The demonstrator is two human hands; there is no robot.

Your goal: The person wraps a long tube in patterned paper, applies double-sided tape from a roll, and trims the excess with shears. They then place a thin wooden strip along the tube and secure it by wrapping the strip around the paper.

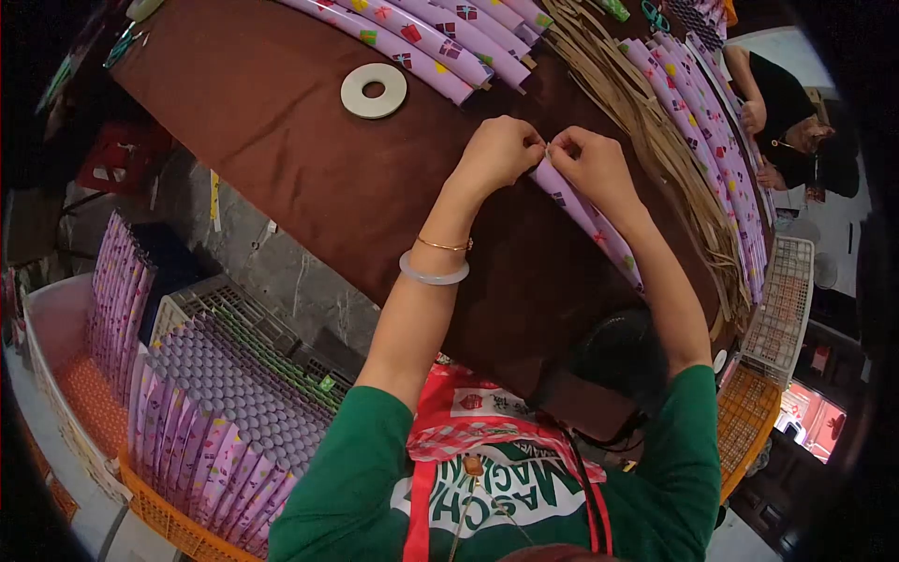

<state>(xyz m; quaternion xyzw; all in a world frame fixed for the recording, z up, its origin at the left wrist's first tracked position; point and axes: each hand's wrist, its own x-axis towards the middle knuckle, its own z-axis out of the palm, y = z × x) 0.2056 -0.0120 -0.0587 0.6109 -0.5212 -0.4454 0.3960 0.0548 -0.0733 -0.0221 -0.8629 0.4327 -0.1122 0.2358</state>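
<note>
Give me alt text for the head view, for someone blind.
A person's left hand and right hand pinch at the far end of a purple patterned roll over brown cloth. Similar rolls, brown strips and a white ring lie nearby.

A person in a black top (807, 98) is ahead on your right.
Nearer on that side, you have a white lattice crate (782, 298) just beside an orange crate (749, 405). At the top of your view lie teal-handled scissors (655, 19). On your left, a red box (120, 167) and a yellow strip (215, 201) show against the grey floor (304, 272); an orange basket (170, 506) stands at your lower left.
</note>
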